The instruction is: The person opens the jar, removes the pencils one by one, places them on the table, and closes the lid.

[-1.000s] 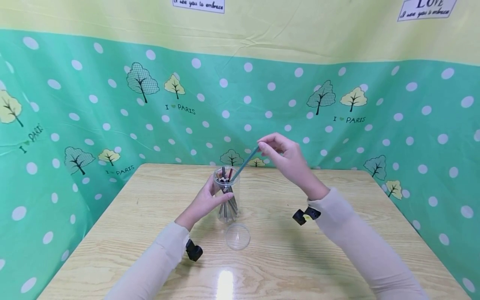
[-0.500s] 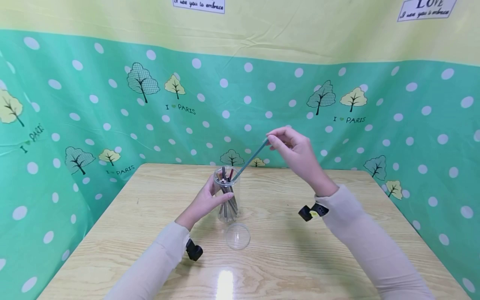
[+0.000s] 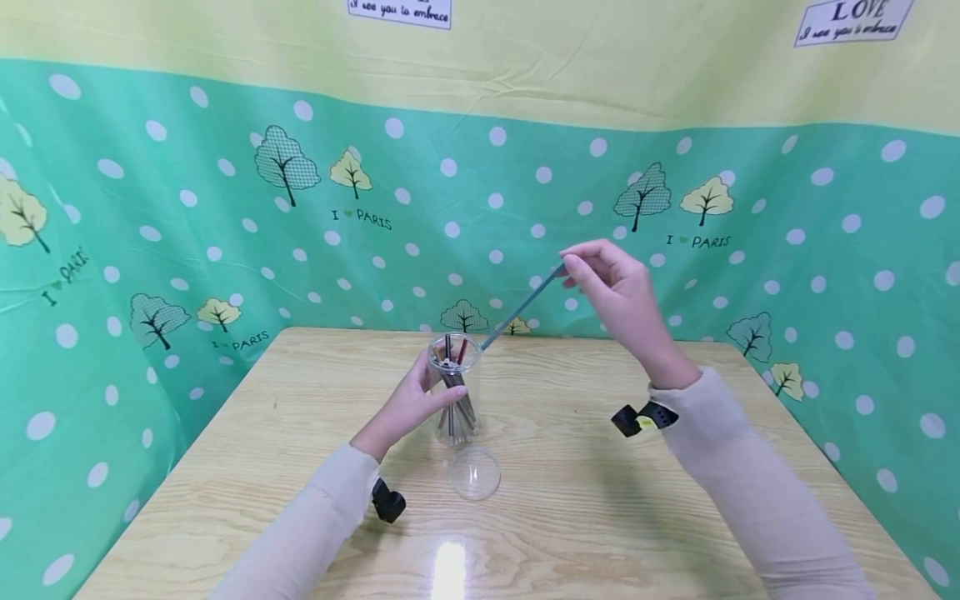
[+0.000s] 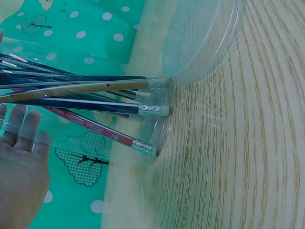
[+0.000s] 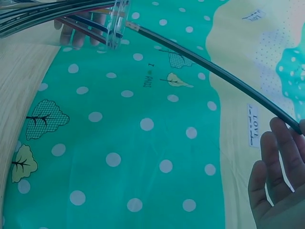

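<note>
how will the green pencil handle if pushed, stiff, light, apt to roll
Probably stiff: the green pencil looks straight though the right hand holds only one end. Likely light, being slim. Laid flat and pushed, it might roll, given its rod shape.

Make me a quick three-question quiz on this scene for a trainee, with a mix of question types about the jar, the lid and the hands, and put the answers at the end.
1. True or false: the lid lies on the table, off the jar.
2. In the right wrist view, which end of the pencil held by the right hand is nearer the jar?
3. What is in the grip of the left hand? A: the lid; B: the jar; C: the pencil.

Key: 1 true; 2 the eraser end; 3 B.
</note>
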Available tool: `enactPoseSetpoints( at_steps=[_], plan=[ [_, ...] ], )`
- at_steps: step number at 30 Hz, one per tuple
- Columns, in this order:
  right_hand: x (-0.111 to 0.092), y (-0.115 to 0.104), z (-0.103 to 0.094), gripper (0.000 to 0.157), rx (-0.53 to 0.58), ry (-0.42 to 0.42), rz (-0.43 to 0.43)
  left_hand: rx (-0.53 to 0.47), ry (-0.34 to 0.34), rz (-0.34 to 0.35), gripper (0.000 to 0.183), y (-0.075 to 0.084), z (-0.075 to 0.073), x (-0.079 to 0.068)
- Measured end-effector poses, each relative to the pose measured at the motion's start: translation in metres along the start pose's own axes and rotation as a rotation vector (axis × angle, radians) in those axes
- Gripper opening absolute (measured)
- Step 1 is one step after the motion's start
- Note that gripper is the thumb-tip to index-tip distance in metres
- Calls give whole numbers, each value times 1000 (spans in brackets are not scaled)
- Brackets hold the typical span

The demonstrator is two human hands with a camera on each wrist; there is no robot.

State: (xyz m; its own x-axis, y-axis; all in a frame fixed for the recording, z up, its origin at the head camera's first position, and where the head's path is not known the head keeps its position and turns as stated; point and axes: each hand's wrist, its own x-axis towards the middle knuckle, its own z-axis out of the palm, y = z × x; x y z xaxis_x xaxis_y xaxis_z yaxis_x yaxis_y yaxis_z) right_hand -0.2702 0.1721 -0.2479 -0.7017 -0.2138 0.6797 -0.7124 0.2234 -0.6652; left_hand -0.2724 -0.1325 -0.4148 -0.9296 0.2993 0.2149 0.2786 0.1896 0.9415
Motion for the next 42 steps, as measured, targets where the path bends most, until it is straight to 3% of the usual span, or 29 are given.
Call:
enactPoseSetpoints(
  at_steps=[12, 22, 36, 42],
  plan=[
    [-4, 0, -10, 27, -19, 14, 38, 6, 3, -10, 86, -2, 0, 0],
    [-8, 15, -11, 22, -73, -22, 143, 9, 3, -10, 85, -2, -1, 0],
    [-25, 62, -3, 36, -106, -116, 273, -2, -2, -21, 84, -1, 0, 1],
    [-33, 82, 4, 36, -86, -157, 353, -13, -4, -43, 88, -3, 0, 1]
  ],
)
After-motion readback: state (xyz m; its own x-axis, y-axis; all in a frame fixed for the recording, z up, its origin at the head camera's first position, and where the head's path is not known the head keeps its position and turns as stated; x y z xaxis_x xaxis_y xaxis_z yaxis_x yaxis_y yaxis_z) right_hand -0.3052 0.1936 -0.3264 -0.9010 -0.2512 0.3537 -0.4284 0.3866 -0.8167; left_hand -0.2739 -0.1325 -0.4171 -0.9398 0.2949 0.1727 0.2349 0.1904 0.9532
